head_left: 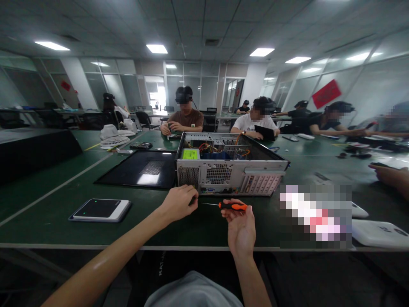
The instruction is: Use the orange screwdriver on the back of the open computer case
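An orange and black screwdriver lies across the fingers of my right hand, which is palm up and closed round its handle. Its thin shaft points left toward my left hand. That hand is closed, with something small and dark at its fingertips that I cannot make out. Just behind both hands stands an opened computer case, its rear panel with vents and ports facing me. Wires and a power supply with a green label show inside it. I cannot tell whether my left hand touches the case.
Left of the case lies a black side panel. A white and black flat device is near the front left, and small white fans stand farther back. Co-workers sit across and to the right. A blurred-out patch hides part of the right side.
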Demonstrator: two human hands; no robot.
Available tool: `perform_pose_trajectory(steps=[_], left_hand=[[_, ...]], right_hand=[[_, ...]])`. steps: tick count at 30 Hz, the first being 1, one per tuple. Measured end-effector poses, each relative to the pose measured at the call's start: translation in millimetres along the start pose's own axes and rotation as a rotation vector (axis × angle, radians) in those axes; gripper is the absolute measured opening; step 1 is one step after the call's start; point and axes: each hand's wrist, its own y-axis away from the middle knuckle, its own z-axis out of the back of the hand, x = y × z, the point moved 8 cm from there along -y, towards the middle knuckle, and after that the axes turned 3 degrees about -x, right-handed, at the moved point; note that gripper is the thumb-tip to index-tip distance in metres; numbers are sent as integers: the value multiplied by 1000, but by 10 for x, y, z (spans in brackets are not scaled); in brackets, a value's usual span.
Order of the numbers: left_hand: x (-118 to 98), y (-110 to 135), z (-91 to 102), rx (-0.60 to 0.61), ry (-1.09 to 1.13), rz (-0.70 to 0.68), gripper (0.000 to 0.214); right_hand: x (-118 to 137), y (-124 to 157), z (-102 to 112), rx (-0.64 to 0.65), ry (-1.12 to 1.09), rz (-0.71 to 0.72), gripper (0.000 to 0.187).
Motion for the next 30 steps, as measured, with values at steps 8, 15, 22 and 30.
perform_pose_trajectory(steps=[8, 15, 22, 30], left_hand=[[-330, -169, -78, -278, -90, -373, 20], [-194, -64, -117, -360, 14, -374, 20], [-100, -62, -78, -350, 169, -286, 16], [-153, -25, -90, -326, 178, -307, 6]], right_hand=[[29, -2, 71, -70, -48, 42, 49], [49, 6, 71, -101, -80, 45, 47], [53, -3, 112, -130, -93, 62, 47], [64, 1, 112, -140, -107, 61, 45]])
